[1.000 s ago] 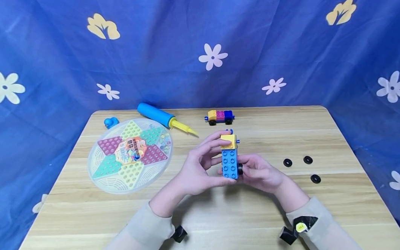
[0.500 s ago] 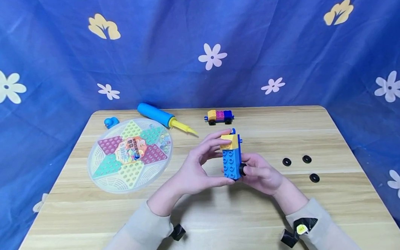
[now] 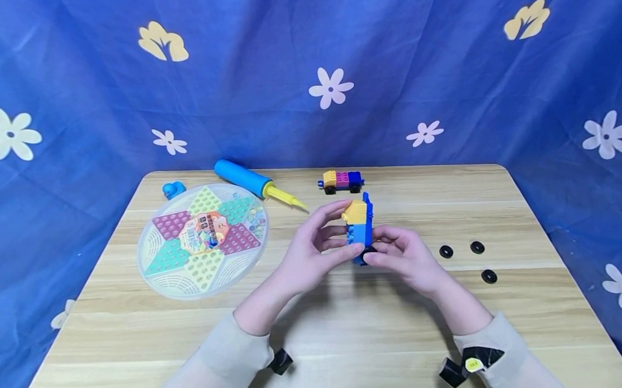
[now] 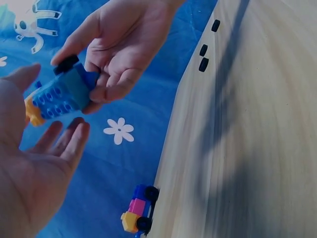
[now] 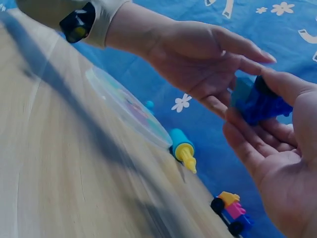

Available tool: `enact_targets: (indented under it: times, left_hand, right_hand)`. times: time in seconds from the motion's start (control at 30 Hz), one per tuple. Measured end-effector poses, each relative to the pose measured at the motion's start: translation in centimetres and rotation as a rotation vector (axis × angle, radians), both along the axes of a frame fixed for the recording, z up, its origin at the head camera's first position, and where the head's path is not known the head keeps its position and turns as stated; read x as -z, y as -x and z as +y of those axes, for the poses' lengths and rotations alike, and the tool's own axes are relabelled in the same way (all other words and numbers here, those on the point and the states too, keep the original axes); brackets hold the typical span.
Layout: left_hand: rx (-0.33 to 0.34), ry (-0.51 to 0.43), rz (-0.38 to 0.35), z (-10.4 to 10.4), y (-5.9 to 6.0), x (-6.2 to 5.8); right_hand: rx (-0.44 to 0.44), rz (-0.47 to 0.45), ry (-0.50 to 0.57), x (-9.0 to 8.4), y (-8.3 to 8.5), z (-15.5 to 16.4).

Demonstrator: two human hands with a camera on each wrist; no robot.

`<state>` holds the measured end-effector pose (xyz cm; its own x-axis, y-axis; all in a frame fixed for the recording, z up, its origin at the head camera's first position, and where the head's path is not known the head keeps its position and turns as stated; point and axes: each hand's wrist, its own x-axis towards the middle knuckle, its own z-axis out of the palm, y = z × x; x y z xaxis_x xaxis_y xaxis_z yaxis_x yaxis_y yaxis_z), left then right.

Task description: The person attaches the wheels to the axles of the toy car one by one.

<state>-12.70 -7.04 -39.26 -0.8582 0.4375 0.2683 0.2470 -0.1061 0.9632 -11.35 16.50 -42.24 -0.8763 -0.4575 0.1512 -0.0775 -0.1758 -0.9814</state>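
Blue and yellow block car [image 3: 359,229] is held above the table's [image 3: 350,332] middle, pinched by the left hand [image 3: 309,252] and right hand [image 3: 406,259]. Three black wheels [image 3: 476,247] lie near the right edge; another block car [image 3: 343,180] sits at the far edge.

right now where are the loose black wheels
In the head view, three loose black wheels lie on the table's right side, just right of the right hand.

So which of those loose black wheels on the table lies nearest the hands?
The left wheel of the rear pair, nearest the right hand. The other rear wheel and the front wheel lie further right.
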Motion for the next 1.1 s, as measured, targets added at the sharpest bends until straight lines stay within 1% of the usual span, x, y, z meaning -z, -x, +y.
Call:
enact_targets:
  times: [0.07, 0.17, 0.4, 0.5, 0.67, 0.8, 0.87, 0.93, 1.0, 1.1]
  left_hand:
    - [-0.012, 0.004, -0.019, 0.2, 0.1, 0.1]
    - [-0.023, 0.009, -0.027, 0.6, 0.3, 0.3]
    - [-0.025, 0.007, -0.058, 0.9, 0.4, 0.5]
    - [-0.017, -0.002, -0.086, 0.8, 0.4, 0.6]
    - [-0.032, 0.002, -0.099, 0.3, 0.6, 0.8]
    - [-0.057, 0.029, -0.097, -0.2, 0.6, 1.0]
    - [-0.062, 0.038, -0.098, -0.4, 0.6, 1.1]
    - [-0.068, 0.047, -0.094, -0.6, 0.6, 1.2]
    - [-0.075, 0.057, -0.090, -0.8, 0.6, 1.3]
    - [-0.082, 0.068, -0.089, -1.0, 0.6, 1.5]
  right_hand:
    - [0.030, 0.006, -0.047, 0.0, -0.1, -0.1]
    - [0.047, 0.021, -0.076, 0.0, -0.2, -0.2]
    - [0.042, 0.031, -0.069, 0.3, -0.4, -0.2]
    - [0.038, 0.037, -0.110, 0.4, -0.4, 0.2]
    - [0.042, 0.054, -0.186, 0.8, -0.4, 1.8]
    - [0.086, 0.115, -0.246, 1.1, -0.4, 4.2]
    - [0.124, 0.165, -0.297, 1.2, -0.3, 5.7]
    - [0.176, 0.214, -0.372, 1.2, -0.3, 7.2]
    - [0.232, 0.256, -0.465, 1.2, -0.2, 8.6]
    - [0.303, 0.305, -0.633, 1.3, -0.1, 10.6]
